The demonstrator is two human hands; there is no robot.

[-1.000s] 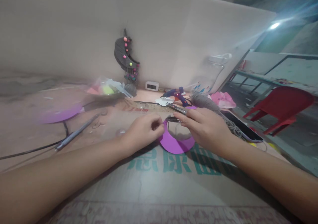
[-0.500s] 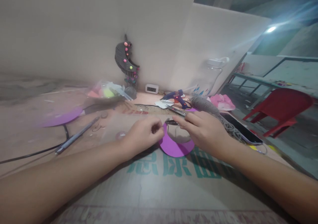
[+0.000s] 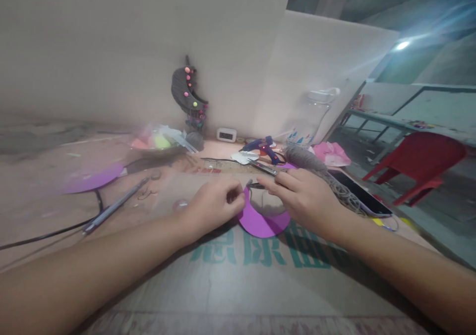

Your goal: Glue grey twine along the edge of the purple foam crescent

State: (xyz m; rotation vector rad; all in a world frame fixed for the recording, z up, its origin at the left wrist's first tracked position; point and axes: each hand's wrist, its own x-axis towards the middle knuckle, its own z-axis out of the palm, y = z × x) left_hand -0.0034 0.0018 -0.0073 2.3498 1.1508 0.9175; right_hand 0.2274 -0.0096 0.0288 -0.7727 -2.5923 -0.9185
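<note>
A purple crescent-shaped card (image 3: 263,227) sits low over the cardboard sheet between my hands. My left hand (image 3: 217,202) is closed, thumb and fingers pinching the crescent's left tip. Grey yarn (image 3: 256,186) lies around that tip and stretches toward my right hand (image 3: 302,192). The fingers of that hand are bent together on the yarn by the crescent's right side; their tips are partly hidden. Just behind my right fingers lie scissors (image 3: 263,166), pointing to the left. A loose tangle of grey yarn (image 3: 347,196) rests beside my right wrist.
A blue glue gun (image 3: 263,145) with a red light stands behind the scissors. Around it are a white clock (image 3: 226,135), a clear bottle (image 3: 314,114) and a phone (image 3: 359,194). To the left lie a pen (image 3: 115,207), a purple piece (image 3: 92,178) and a bag of pompoms (image 3: 158,139).
The view has shifted very slightly. My hands keep nearly the same pose, both still at the purple crescent; the right fingertips have moved slightly at the yarn.
</note>
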